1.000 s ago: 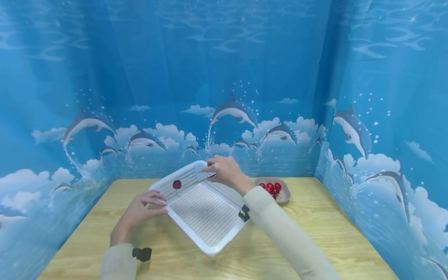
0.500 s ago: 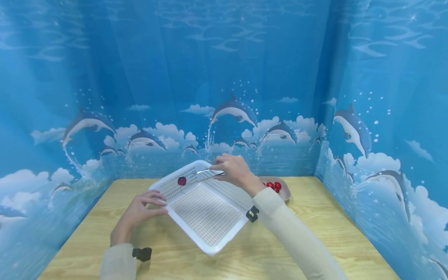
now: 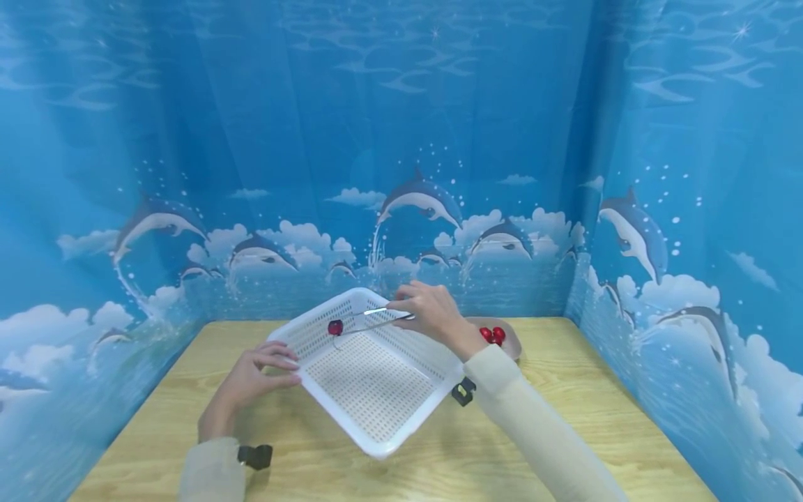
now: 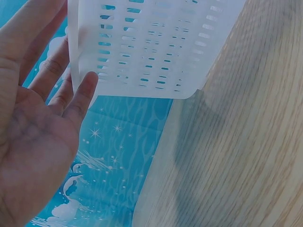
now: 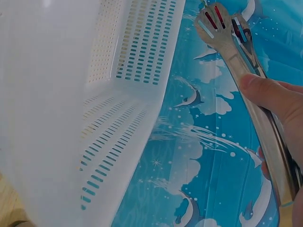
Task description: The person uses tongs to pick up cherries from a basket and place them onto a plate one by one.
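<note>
A white perforated plastic basket (image 3: 376, 445) stands in the middle of the table. My left hand (image 3: 254, 376) grips its left corner by the rim; the left wrist view shows the fingers (image 4: 85, 92) against the basket's wall. My right hand (image 3: 429, 314) holds metal tongs (image 3: 370, 319), thumb along one arm of them. Between the slotted tips of the tongs (image 5: 232, 47) is a dark red, glossy cherry (image 3: 335, 328) with a thin stem hanging down. The cherry overlaps the basket's far left wall in the head view.
Behind my right wrist, a pale oval bowl (image 3: 511, 341) holds more red cherries (image 3: 498, 335), partly hidden by the arm. The wooden table (image 3: 564, 418) is bordered by blue dolphin-print curtains (image 3: 489, 139) at the back and sides.
My right hand has moved a little to the right, carrying the tongs and the cherry over the basket. The left hand and the basket have stayed in place.
</note>
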`<state>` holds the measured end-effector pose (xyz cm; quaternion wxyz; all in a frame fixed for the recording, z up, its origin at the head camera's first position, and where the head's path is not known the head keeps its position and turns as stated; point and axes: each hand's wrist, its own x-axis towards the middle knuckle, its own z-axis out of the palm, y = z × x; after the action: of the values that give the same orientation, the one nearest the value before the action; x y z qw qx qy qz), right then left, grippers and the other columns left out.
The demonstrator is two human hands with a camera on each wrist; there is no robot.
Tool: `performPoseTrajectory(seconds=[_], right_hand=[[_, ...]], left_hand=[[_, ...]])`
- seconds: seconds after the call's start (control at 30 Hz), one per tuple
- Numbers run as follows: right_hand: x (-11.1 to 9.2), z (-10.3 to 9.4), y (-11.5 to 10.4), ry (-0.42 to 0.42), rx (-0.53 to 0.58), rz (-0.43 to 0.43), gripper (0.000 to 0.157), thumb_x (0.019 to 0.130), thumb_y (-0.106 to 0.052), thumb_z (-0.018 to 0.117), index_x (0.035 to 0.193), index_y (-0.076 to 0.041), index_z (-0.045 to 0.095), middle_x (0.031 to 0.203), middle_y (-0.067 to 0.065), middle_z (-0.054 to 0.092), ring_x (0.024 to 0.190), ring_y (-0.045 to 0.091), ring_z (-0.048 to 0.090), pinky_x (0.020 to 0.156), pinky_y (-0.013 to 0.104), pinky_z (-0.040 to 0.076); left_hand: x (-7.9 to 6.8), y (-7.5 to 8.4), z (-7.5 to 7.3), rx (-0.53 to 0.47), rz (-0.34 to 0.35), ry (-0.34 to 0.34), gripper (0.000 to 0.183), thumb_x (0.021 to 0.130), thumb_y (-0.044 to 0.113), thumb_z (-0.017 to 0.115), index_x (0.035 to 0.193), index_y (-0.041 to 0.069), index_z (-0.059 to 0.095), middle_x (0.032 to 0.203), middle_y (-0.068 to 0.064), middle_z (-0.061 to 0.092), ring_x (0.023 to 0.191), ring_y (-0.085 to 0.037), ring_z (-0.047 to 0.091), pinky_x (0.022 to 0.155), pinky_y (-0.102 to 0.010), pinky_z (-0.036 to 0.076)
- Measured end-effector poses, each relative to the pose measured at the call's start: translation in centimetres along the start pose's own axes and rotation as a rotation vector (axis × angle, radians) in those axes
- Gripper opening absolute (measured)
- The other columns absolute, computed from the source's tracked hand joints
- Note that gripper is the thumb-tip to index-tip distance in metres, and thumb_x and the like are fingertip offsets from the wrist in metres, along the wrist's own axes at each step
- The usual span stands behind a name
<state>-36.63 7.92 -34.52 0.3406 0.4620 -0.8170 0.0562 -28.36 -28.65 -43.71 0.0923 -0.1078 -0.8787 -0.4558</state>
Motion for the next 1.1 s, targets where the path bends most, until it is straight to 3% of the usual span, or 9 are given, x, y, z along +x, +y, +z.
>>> performPoseTrajectory(seconds=[0.2,0.43,0.7,0.83,0.87,1.07,1.1], right_hand=[[-0.5,-0.1,0.3,0.013,-0.028,-0.011,0.024,0.082,-0.032,0.087,0.105,-0.028,0.081,0.098,-0.008,0.075,0.083,0.009,0.064,0.047,0.012,0.027],[-1.0,0.0,0.6,0.018,-0.023,-0.018,0.026,0.081,-0.032,0.088,0.105,-0.027,0.081,0.096,-0.007,0.075,0.076,0.009,0.062,0.046,0.012,0.025],[-1.2,0.0,0.5,0.017,-0.006,-0.007,0.026,0.08,-0.032,0.089,0.105,-0.027,0.081,0.097,-0.007,0.075,0.077,0.009,0.063,0.047,0.012,0.023],[-1.5,-0.2,0.4,0.014,-0.001,-0.005,0.027,0.08,-0.031,0.09,0.104,-0.026,0.081,0.097,-0.006,0.075,0.078,0.01,0.064,0.048,0.01,0.025],[-1.6,-0.2,0.4,0.017,-0.001,-0.006,0.026,0.079,-0.03,0.09,0.104,-0.026,0.081,0.096,-0.006,0.075,0.078,0.01,0.064,0.049,0.01,0.026],[-2.0,-0.8,0.6,0.032,0.01,-0.007,0.024,0.079,-0.028,0.09,0.101,-0.024,0.082,0.094,-0.006,0.076,0.078,0.011,0.065,0.048,0.011,0.029],[-2.1,-0.8,0.6,0.034,0.016,-0.004,0.024,0.079,-0.028,0.09,0.101,-0.024,0.082,0.094,-0.006,0.076,0.078,0.011,0.065,0.048,0.011,0.029]], left_hand=[[0.0,0.1,-0.1,-0.001,0.012,0.002,0.028,0.077,0.019,0.091,0.097,0.004,0.081,0.12,-0.017,0.074,0.132,-0.04,0.05,0.115,-0.072,0.034],[0.0,0.2,-0.2,0.0,0.0,-0.005,0.027,0.077,0.021,0.091,0.098,0.006,0.081,0.122,-0.016,0.074,0.134,-0.041,0.049,0.115,-0.072,0.033],[0.0,0.0,-0.1,0.001,0.013,0.012,0.025,0.076,0.02,0.092,0.096,0.007,0.082,0.119,-0.015,0.075,0.128,-0.03,0.052,0.116,-0.069,0.036],[-0.1,0.1,-0.1,-0.006,0.029,0.004,0.026,0.076,0.018,0.091,0.097,0.006,0.081,0.119,-0.015,0.075,0.129,-0.032,0.052,0.115,-0.07,0.036],[-0.1,0.0,-0.1,-0.013,0.027,0.004,0.026,0.076,0.018,0.091,0.097,0.006,0.081,0.12,-0.015,0.075,0.128,-0.025,0.053,0.115,-0.07,0.035],[-0.1,0.1,0.0,-0.025,0.032,0.0,0.028,0.076,0.017,0.091,0.098,0.004,0.081,0.12,-0.016,0.074,0.13,-0.029,0.052,0.116,-0.071,0.034],[-0.1,0.1,0.0,-0.021,0.035,-0.001,0.029,0.076,0.017,0.091,0.098,0.003,0.081,0.12,-0.016,0.074,0.131,-0.037,0.051,0.116,-0.07,0.034]])
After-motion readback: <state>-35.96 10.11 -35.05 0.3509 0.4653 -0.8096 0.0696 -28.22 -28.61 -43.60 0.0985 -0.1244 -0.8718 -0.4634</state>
